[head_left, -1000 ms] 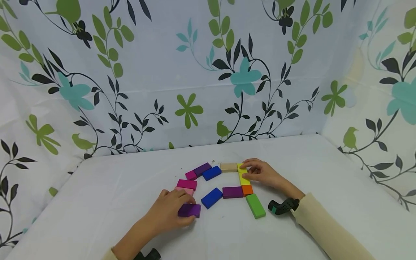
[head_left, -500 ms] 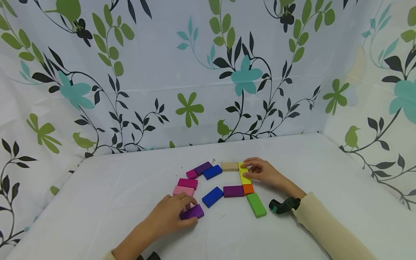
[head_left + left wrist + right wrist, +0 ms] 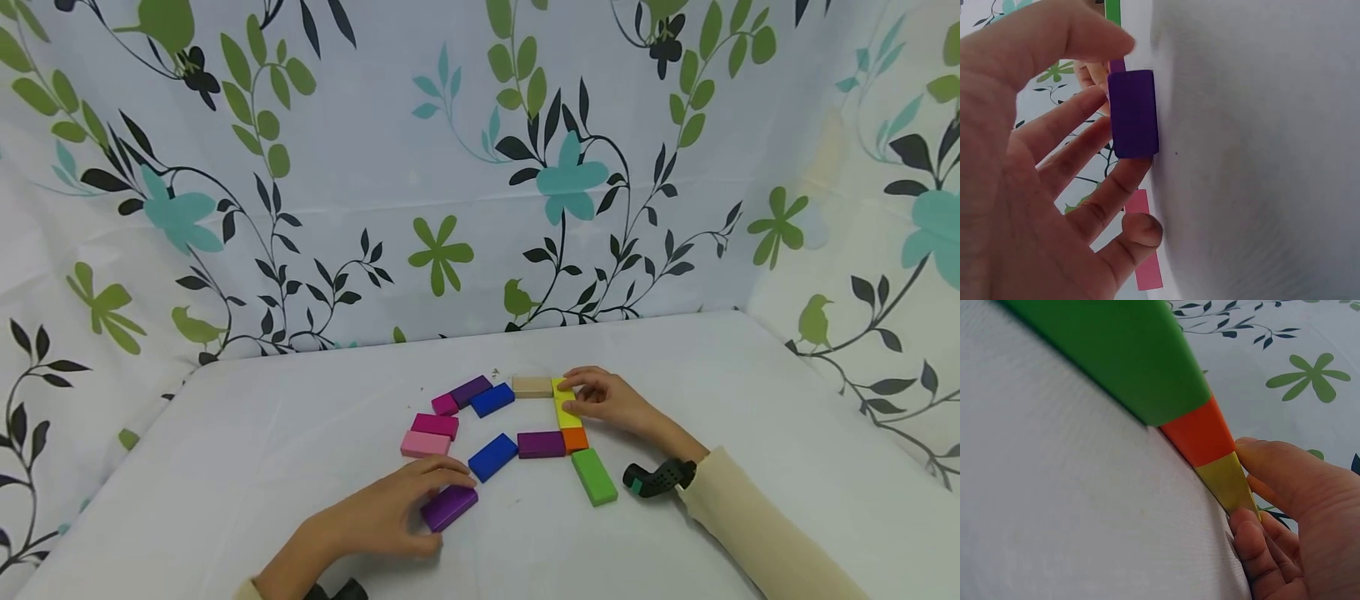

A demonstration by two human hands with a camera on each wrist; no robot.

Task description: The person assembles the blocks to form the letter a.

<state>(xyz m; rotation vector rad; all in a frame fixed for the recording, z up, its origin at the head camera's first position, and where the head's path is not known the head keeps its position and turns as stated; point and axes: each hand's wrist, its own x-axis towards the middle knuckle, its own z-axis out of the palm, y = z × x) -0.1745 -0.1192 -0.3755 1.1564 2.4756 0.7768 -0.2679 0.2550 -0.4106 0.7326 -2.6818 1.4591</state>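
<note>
My left hand [image 3: 378, 512] is beside a purple block [image 3: 450, 508] lying slantwise on the cloth. In the left wrist view, the thumb stands off this purple block [image 3: 1134, 115] and the loosely bent fingers reach behind it, one fingertip at its lower end. My right hand [image 3: 615, 408] holds the yellow block [image 3: 566, 408] at the far right of the arrangement, thumb on one side and fingers on the other. Its thumb tip is close to where the yellow block [image 3: 1229, 481] meets the orange block [image 3: 1200, 434]. A green block [image 3: 595, 477] follows below the orange one.
Around them lie a blue block [image 3: 492, 457], another purple block [image 3: 541, 444], a pink block [image 3: 425, 444], a magenta block [image 3: 435, 425] and a tan block [image 3: 532, 387]. A smaller magenta block [image 3: 445, 404] adjoins a dark purple block [image 3: 471, 390] and a second blue block [image 3: 492, 401].
The purple block by my left hand has shifted slightly right and towards me and turned aslant. My left thumb has come away from it. My right hand stays at the yellow block.
</note>
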